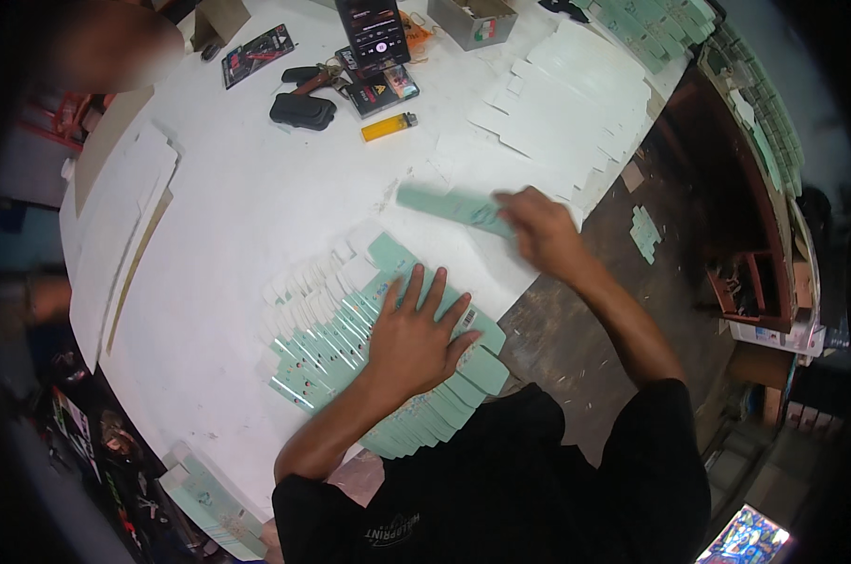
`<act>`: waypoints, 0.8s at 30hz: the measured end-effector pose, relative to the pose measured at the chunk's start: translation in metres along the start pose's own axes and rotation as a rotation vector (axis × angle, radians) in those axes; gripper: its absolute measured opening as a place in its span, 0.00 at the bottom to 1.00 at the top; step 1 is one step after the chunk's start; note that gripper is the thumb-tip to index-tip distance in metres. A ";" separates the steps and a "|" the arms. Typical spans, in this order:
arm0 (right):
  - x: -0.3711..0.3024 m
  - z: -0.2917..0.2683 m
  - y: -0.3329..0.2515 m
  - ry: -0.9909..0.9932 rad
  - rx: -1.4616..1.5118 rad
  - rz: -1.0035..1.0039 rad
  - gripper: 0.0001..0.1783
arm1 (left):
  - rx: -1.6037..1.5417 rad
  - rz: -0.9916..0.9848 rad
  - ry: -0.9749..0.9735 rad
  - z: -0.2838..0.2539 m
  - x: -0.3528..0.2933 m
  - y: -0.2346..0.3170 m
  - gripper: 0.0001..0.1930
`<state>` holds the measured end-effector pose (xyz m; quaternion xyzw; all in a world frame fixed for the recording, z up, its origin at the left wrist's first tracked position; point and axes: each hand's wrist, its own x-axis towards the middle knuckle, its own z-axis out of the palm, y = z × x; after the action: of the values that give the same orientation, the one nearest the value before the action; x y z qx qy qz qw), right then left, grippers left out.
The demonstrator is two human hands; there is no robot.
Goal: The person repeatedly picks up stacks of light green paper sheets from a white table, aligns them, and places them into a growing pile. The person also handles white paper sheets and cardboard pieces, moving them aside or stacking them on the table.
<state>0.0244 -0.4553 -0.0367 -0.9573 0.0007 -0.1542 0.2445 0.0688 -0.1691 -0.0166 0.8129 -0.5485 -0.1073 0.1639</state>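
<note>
My left hand [414,329] lies spread on the fanned green cartons [336,334] atop the white table [200,226], my right hand [538,233] pinches 1 end of a blurred green strip [449,205], and a sideways palm push could scatter the fan.

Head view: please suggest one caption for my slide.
Left hand spread on fanned pale-green cartons; right hand gripping a blurred green piece over a white table.

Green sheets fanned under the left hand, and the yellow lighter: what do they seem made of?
Green sheets: probably thin printed card, given the cut tabs; bright streaks suggest a slight gloss. Yellow lighter: likely plastic, going by its evenly coloured body; its greyish end may be metal.
</note>
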 end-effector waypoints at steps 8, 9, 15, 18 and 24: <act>0.015 0.003 -0.021 -0.229 -0.453 -0.054 0.40 | -0.047 0.009 0.133 -0.006 0.001 0.002 0.32; 0.011 0.007 -0.019 -0.206 -0.425 -0.061 0.37 | -0.099 0.000 0.125 -0.007 0.003 0.003 0.33; 0.000 0.024 -0.078 -0.389 0.604 0.229 0.11 | 0.189 0.061 0.015 -0.007 0.003 0.005 0.40; 0.019 0.016 -0.069 -0.592 0.228 0.325 0.11 | 0.169 0.067 -0.080 -0.006 0.003 -0.002 0.44; 0.026 -0.036 0.079 0.274 -0.552 -0.096 0.27 | -0.037 0.093 -0.107 -0.019 0.004 0.002 0.43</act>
<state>0.0444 -0.5434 -0.0360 -0.9568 0.0304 -0.2871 -0.0347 0.0755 -0.1710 0.0019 0.7764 -0.5916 -0.1529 0.1544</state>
